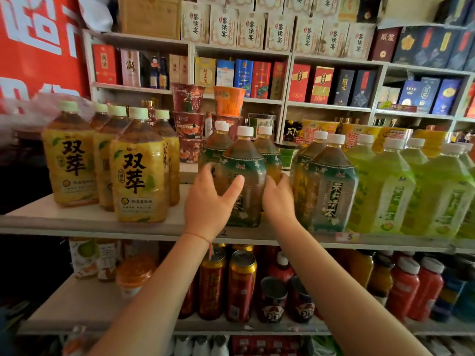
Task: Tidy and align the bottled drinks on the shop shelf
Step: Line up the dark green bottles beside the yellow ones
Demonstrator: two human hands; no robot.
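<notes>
I have both hands on one green-labelled tea bottle (244,176) at the front edge of the upper shelf (84,222), roughly in the middle of the row. My left hand (209,201) wraps its left side, thumb stretched across the front of the label and fingers curled round toward the back; a thin red string (196,236) sits on that wrist. My right hand (279,199) grips the bottle's right side, its fingers curled round the edge, though I cannot see how far they reach behind it. The bottle stands upright with its white cap on, and two more of the same kind (218,145) stand just behind it. To its right, close beside my right hand, stands another pair of green-labelled tea bottles (326,186), and beyond them a row of pale green bottles (390,191) runs to the right end of the shelf. To the left, apart from the held bottle by a bare stretch of shelf, stands a cluster of yellow-labelled bottles (140,173) with light green caps. Behind the row I see stacked noodle cups (189,116). On the lower shelf stand red and gold cans (240,286) and red bottles (403,289).
</notes>
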